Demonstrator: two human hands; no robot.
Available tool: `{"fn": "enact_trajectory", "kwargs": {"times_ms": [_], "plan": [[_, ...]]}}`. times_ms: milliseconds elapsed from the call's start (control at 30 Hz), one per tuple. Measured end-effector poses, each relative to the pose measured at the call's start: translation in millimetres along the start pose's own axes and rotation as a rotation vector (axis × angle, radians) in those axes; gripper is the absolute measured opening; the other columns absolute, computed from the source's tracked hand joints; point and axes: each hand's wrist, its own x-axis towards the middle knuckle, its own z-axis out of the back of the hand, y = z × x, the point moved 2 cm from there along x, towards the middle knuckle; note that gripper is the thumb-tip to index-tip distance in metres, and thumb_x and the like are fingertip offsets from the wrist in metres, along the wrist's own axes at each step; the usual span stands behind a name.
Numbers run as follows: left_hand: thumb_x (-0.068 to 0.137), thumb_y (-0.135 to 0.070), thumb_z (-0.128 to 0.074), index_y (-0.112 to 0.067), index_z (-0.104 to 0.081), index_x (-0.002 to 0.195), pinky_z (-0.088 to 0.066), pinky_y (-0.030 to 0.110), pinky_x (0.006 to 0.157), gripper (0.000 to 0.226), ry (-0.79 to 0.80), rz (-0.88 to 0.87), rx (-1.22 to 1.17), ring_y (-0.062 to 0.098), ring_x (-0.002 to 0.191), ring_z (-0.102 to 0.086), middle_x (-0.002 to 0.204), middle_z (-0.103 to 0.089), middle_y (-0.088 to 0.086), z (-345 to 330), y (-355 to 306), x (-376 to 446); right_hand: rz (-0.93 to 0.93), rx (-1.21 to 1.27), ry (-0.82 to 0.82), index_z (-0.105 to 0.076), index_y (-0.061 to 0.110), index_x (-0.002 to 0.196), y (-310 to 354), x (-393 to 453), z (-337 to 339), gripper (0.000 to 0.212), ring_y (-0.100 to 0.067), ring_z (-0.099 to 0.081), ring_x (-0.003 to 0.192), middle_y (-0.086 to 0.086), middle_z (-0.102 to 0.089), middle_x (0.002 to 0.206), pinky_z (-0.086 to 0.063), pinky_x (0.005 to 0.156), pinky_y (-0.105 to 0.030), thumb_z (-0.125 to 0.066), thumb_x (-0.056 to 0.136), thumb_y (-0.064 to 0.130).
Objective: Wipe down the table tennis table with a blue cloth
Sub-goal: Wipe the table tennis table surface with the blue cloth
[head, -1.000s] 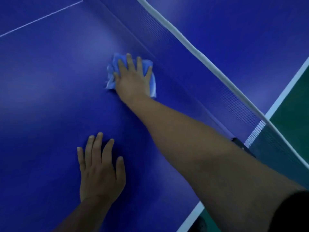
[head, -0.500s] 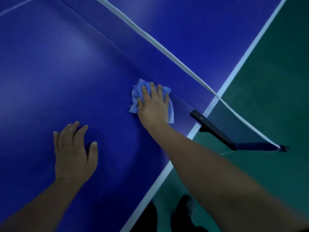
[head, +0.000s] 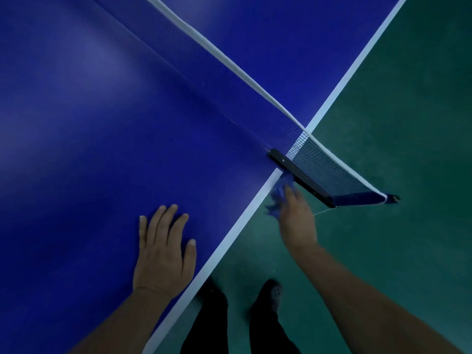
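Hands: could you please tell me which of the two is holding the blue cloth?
The right hand holds the blue cloth past the table edge; the left hand lies flat on the table.

The left hand [head: 163,254] lies flat, palm down, fingers straight and slightly spread. The right hand [head: 296,221] reaches forward (blurred), its fingers holding a blue cloth [head: 279,192], forearm extended.

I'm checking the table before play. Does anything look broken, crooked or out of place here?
Nothing looks damaged. The net is stretched taut and its black clamp sits at the table edge. The one loose thing is the cloth, bunched and blurred in the right hand just off the sideline. The left hand lies flat on the table.
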Motion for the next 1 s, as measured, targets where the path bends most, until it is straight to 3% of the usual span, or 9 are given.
{"fn": "enact_trajectory", "kwargs": {"times_ms": [133, 267, 433, 533, 633, 733, 867, 933, 1000], "plan": [[0.092, -0.036, -0.041, -0.006, -0.053, 0.133, -0.003, 0.052, 0.123, 0.051, -0.033, 0.002, -0.005, 0.03, 0.146, -0.028, 0.149, -0.041, 0.014, -3, 5, 1, -0.113, 0.069, -0.138, -0.063, 0.001, 0.126, -39, -35, 20, 0.031, -0.046, -0.049, 0.121, -0.025, -0.05, 0.136, -0.043, 0.102, -0.048, -0.061, 0.095, 0.004], [0.092, -0.035, -0.042, -0.007, -0.052, 0.133, -0.002, 0.051, 0.123, 0.051, -0.031, 0.011, 0.0, 0.03, 0.146, -0.027, 0.15, -0.041, 0.014, -2, 5, 0, 0.147, 0.116, -0.278, -0.062, 0.0, 0.129, 10, -1, 28, 0.036, -0.043, -0.044, 0.126, -0.024, -0.046, 0.145, -0.035, 0.107, -0.043, -0.064, 0.094, 0.009], [0.091, -0.035, -0.041, -0.005, -0.052, 0.133, -0.005, 0.052, 0.123, 0.053, -0.037, 0.039, 0.006, 0.031, 0.146, -0.028, 0.149, -0.041, 0.016, 0, 3, 0, 0.26, -0.048, -0.113, -0.059, 0.01, 0.136, 82, 57, 4, 0.041, -0.036, -0.044, 0.128, -0.007, -0.044, 0.153, -0.041, 0.102, -0.048, -0.058, 0.096, 0.008], [0.091, -0.035, -0.04, -0.005, -0.053, 0.133, -0.006, 0.052, 0.123, 0.053, -0.043, 0.041, 0.011, 0.032, 0.145, -0.028, 0.149, -0.041, 0.016, 0, 2, 0, 0.537, -0.123, -0.05, -0.069, 0.011, 0.124, 89, 8, -13, 0.049, -0.036, -0.055, 0.113, -0.009, -0.059, 0.14, -0.054, 0.084, -0.048, -0.074, 0.076, 0.001], [0.091, -0.034, -0.041, -0.004, -0.054, 0.131, -0.005, 0.051, 0.123, 0.052, -0.055, 0.031, 0.007, 0.034, 0.144, -0.029, 0.148, -0.042, 0.018, 0, 1, 0, 0.765, -0.143, 0.045, -0.072, 0.016, 0.118, 57, -53, -15, 0.057, -0.026, -0.049, 0.112, -0.005, -0.064, 0.134, -0.056, 0.078, -0.044, -0.086, 0.063, 0.007], [0.091, -0.035, -0.041, -0.004, -0.054, 0.131, -0.005, 0.05, 0.123, 0.051, -0.055, 0.026, 0.018, 0.033, 0.144, -0.029, 0.147, -0.042, 0.018, 1, 0, -1, 0.636, -0.227, 0.077, -0.071, 0.016, 0.122, 32, -25, 3, 0.061, -0.029, -0.052, 0.111, -0.007, -0.061, 0.138, -0.054, 0.078, -0.042, -0.086, 0.063, 0.012], [0.092, -0.035, -0.04, -0.004, -0.054, 0.132, -0.006, 0.051, 0.123, 0.052, -0.047, 0.019, 0.02, 0.033, 0.145, -0.028, 0.148, -0.04, 0.018, 2, -1, -1, 0.191, -0.204, -0.08, -0.053, 0.021, 0.142, 40, 39, 16, 0.044, -0.033, -0.041, 0.129, -0.002, -0.044, 0.152, -0.04, 0.099, -0.046, -0.056, 0.099, 0.027], [0.092, -0.035, -0.04, -0.004, -0.054, 0.131, -0.008, 0.052, 0.123, 0.053, -0.045, 0.023, 0.022, 0.033, 0.145, -0.028, 0.148, -0.04, 0.018, 2, -2, -2, 0.165, -0.188, -0.087, -0.048, 0.026, 0.146, 59, 35, 8, 0.045, -0.031, -0.037, 0.132, 0.0, -0.04, 0.154, -0.04, 0.1, -0.047, -0.051, 0.101, 0.029], [0.091, -0.035, -0.04, -0.003, -0.056, 0.13, -0.007, 0.052, 0.123, 0.053, -0.057, 0.038, 0.027, 0.035, 0.143, -0.03, 0.147, -0.042, 0.019, 4, -2, -3, 0.355, -0.227, -0.015, -0.051, 0.028, 0.142, 76, 10, -4, 0.051, -0.032, -0.044, 0.125, -0.001, -0.044, 0.151, -0.046, 0.093, -0.046, -0.061, 0.092, 0.022]]}}
